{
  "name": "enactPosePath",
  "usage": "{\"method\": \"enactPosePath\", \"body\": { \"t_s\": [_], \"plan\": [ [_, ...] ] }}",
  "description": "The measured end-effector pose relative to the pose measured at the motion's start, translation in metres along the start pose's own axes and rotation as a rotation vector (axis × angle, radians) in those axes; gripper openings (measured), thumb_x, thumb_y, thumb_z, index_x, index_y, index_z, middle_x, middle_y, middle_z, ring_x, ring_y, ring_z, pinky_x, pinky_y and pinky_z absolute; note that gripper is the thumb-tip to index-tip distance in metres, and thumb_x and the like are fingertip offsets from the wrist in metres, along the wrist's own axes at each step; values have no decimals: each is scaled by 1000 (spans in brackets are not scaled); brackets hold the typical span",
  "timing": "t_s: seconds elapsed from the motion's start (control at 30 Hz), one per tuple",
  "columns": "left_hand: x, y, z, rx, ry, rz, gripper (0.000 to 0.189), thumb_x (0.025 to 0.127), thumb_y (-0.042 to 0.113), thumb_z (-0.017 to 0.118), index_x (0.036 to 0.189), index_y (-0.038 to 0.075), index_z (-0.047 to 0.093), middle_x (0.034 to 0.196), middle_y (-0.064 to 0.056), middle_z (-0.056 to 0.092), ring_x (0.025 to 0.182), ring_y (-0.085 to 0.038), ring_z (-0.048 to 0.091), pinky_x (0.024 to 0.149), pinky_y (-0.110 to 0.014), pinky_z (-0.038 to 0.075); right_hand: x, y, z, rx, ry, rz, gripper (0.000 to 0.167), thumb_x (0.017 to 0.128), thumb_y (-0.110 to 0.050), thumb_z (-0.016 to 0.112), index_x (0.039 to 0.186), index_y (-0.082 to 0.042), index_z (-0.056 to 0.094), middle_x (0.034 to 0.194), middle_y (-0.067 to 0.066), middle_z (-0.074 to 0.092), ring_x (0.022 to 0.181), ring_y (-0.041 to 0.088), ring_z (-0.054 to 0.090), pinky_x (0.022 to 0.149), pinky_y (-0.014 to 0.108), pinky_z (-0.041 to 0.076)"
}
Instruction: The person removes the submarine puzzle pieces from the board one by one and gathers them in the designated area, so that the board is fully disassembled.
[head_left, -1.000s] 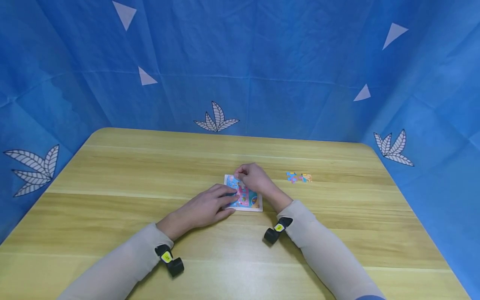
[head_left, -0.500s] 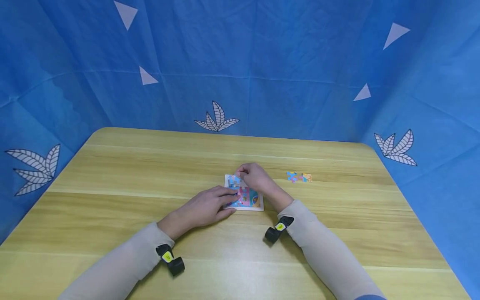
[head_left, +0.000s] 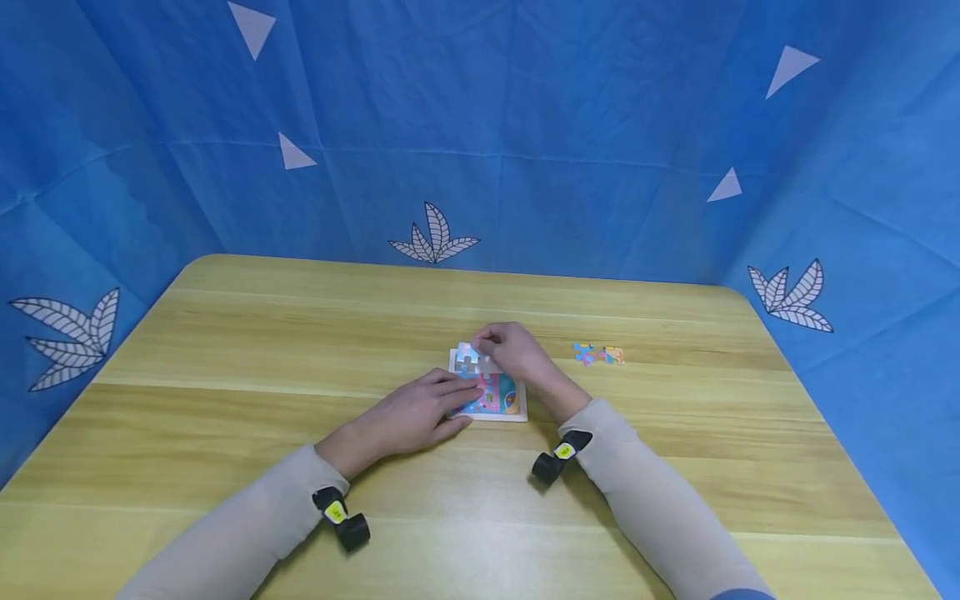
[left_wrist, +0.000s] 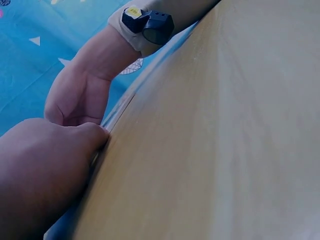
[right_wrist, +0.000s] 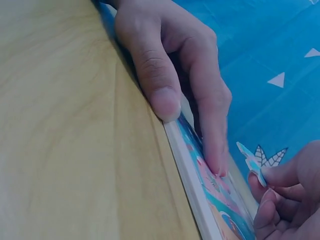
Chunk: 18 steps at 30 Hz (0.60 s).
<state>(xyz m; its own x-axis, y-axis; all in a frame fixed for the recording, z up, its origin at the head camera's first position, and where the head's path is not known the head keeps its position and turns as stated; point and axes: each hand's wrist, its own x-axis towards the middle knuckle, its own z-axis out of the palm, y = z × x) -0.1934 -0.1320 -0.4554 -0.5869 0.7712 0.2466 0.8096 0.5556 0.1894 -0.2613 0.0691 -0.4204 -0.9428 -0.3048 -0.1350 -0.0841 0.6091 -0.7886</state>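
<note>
Blue cloth (head_left: 397,100) with white triangles and leaf drawings hangs behind a pale wooden desk (head_left: 420,517). On this desk lies a flat puzzle board (right_wrist: 186,172) with a white rim. The left hand (head_left: 411,411) rests on it, its fingers rather straight and its thumb at the near rim. The right hand (head_left: 512,350) has its grip on a puzzle piece (right_wrist: 251,162), which thumb and finger pinch, tilted, above the far part, where a greyish area shows. I judge the step as handling this single piece; whether it is to be fitted or removed, I cannot tell. Either way, the next move probably calls for a steady board and a light pinch. Loose pieces (head_left: 585,354) lie to the right, apart from the board.
</note>
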Motion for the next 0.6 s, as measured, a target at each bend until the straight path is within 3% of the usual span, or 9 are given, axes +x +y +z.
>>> {"method": "enactPosePath", "body": {
  "t_s": [0.23, 0.37, 0.6],
  "plan": [
    [1, 1, -2, -18, -19, -3, 47, 101, 34, 55, 141, 9, 54, 144, -3, 51, 127, -25, 49, 109, -37, 40, -3, 0, -5, 22, 4, -4, 21, 101, -19, 54, 108, -7, 70, 106, 7, 67, 94, 19, 58, 81, 33, 50],
    [0, -1, -1, -27, -27, -4, 48, 101, 35, 54, 141, 9, 54, 144, -4, 51, 132, -27, 46, 112, -38, 36, -7, 2, -9, 19, 6, -24, 22, 102, -21, 54, 109, -8, 70, 106, 7, 67, 93, 21, 58, 78, 35, 51],
    [-1, -2, 0, -39, -8, 1, 48, 100, 36, 55, 140, 9, 55, 144, -4, 52, 133, -27, 45, 113, -39, 33, -13, 8, -19, 39, 17, -39, 23, 102, -21, 55, 110, -7, 69, 107, 7, 67, 97, 21, 59, 81, 36, 50]
  ]
}}
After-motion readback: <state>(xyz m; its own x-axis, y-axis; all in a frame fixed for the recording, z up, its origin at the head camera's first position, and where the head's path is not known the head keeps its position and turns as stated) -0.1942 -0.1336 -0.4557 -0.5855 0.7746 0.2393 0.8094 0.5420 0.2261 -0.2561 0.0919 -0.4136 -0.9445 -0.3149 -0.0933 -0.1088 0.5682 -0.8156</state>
